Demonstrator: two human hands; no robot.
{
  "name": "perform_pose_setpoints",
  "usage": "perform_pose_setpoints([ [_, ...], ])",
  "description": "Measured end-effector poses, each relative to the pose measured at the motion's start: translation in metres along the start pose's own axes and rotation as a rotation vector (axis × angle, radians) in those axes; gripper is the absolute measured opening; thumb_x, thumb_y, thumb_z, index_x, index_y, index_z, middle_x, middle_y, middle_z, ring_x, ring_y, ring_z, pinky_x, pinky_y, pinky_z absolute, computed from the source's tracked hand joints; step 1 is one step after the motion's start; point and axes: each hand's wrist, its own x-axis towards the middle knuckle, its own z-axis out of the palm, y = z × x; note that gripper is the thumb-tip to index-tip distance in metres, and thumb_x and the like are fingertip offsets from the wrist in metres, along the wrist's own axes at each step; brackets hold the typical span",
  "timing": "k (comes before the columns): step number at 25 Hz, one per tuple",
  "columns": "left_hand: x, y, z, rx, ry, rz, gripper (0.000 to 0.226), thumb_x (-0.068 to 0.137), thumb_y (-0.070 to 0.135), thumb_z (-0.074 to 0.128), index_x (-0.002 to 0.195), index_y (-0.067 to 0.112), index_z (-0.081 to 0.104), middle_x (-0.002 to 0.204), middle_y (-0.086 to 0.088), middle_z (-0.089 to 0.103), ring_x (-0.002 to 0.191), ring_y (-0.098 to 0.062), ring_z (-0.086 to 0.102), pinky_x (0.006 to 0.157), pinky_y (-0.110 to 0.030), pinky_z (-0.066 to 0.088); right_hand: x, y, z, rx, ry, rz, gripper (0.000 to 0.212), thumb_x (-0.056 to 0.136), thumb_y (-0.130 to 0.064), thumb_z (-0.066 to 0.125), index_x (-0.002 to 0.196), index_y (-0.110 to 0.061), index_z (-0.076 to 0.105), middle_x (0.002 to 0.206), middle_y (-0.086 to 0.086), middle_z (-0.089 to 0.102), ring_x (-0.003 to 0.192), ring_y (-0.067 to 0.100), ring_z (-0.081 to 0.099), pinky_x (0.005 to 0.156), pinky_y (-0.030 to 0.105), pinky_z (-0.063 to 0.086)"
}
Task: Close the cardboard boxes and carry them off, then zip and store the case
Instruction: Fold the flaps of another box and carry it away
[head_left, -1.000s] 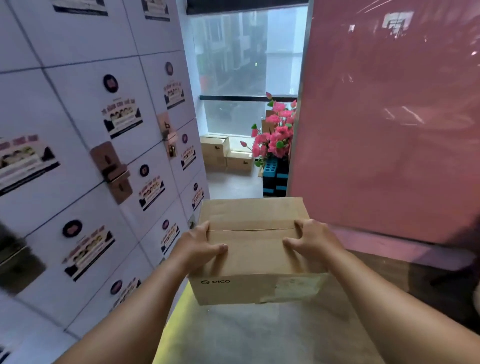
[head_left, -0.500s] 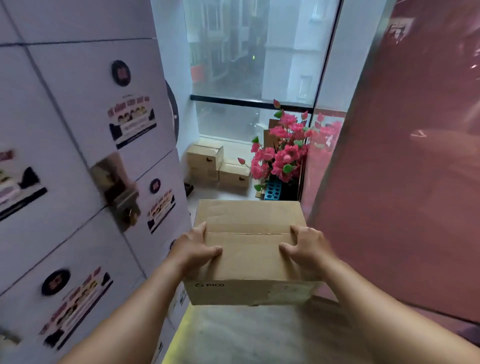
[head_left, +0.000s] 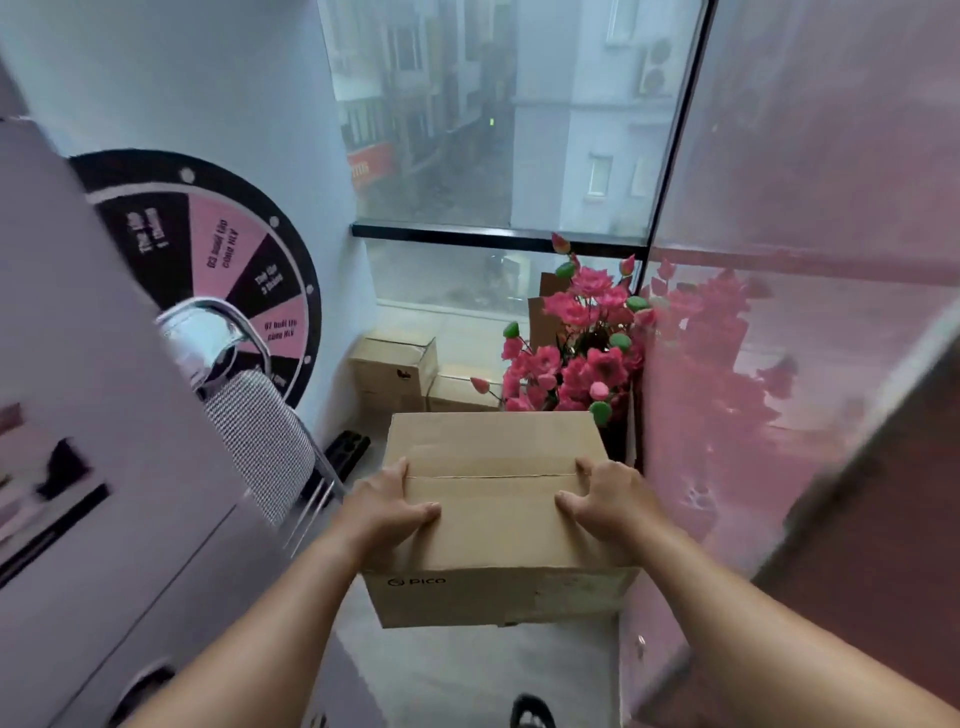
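Observation:
A closed brown cardboard box (head_left: 493, 525) marked PICO on its near side hangs in front of me above the floor. My left hand (head_left: 387, 506) grips its left top edge, thumb lying on the lid. My right hand (head_left: 605, 496) grips the right top edge in the same way. The two top flaps meet along a seam between my hands. Two more closed cardboard boxes (head_left: 395, 369) stand on the floor under the window ahead. No case is in view.
White lockers (head_left: 78, 415) line the left, with a mesh-backed chair (head_left: 254, 421) beside them. A pink and black prize wheel (head_left: 223, 270) hangs on the wall. Pink artificial flowers (head_left: 576, 343) stand by the window. A pink glossy wall (head_left: 805, 312) runs along the right.
I have walked forward along the lockers with the box held in both hands. The window, flowers and floor boxes are closer, and the chair and prize wheel have come into view.

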Motion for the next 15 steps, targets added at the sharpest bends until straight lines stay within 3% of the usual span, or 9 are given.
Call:
perform_pose_setpoints([
  [4,0.118,0.014,-0.019,-0.061,0.004,-0.077,0.073,0.074,0.046,0.073,0.139,0.026,0.049,0.128,-0.001,0.065,0.116,-0.022,0.06,0.096,-0.03,0.047,0.136,-0.02,-0.006,0.018,-0.041,0.006,0.05,0.083,-0.05,0.061,0.124,-0.023,0.061,0.118,0.011,0.064,0.107,0.032,0.062,0.088,0.038,0.051],
  [9,0.253,0.015,-0.044,-0.059,0.007,-0.15,0.074,0.071,0.048,0.07,0.138,0.029,0.047,0.125,0.001,0.065,0.112,-0.021,0.061,0.088,-0.027,0.046,0.277,-0.049,-0.009,0.03,-0.07,0.001,0.04,0.082,-0.046,0.062,0.115,-0.023,0.06,0.112,0.01,0.061,0.101,0.032,0.061,0.082,0.036,0.049],
  [15,0.432,-0.022,-0.073,-0.11,0.006,-0.166,0.08,0.071,0.049,0.073,0.142,0.029,0.043,0.128,0.002,0.063,0.113,-0.021,0.058,0.083,-0.024,0.039,0.449,-0.088,0.017,0.014,-0.101,-0.005,0.053,0.086,-0.048,0.061,0.131,-0.021,0.056,0.116,0.009,0.061,0.107,0.03,0.058,0.09,0.039,0.051],
])
